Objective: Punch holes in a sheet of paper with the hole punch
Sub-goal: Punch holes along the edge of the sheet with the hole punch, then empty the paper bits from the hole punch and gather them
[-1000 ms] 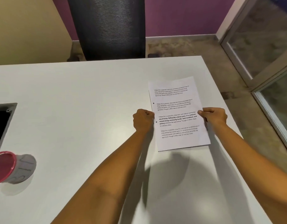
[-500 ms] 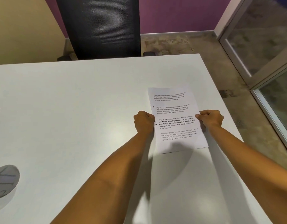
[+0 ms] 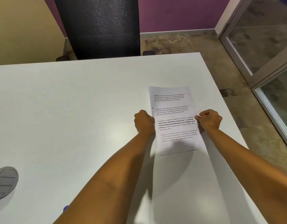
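A printed sheet of paper [image 3: 173, 110] with several text paragraphs is held just above the white table [image 3: 74, 110] at the right. A punched hole shows near its left edge; a second one is hidden behind my left hand. My left hand [image 3: 144, 122] pinches the sheet's left edge at mid-height. My right hand [image 3: 209, 119] pinches the right edge opposite it. The sheet's near edge casts a shadow on the table. No hole punch is clearly in view.
A black mesh office chair [image 3: 99, 26] stands behind the table's far edge. A grey ribbed object [image 3: 4, 182] lies at the left edge. A small blue thing [image 3: 66, 208] peeks out beside my left forearm. Glass door panels [image 3: 269, 46] stand at the right.
The sheet and both hands have drawn slightly nearer, and the sheet's near edge has lifted a little. The view has panned right, so the pink-rimmed grey object slid out at the left.
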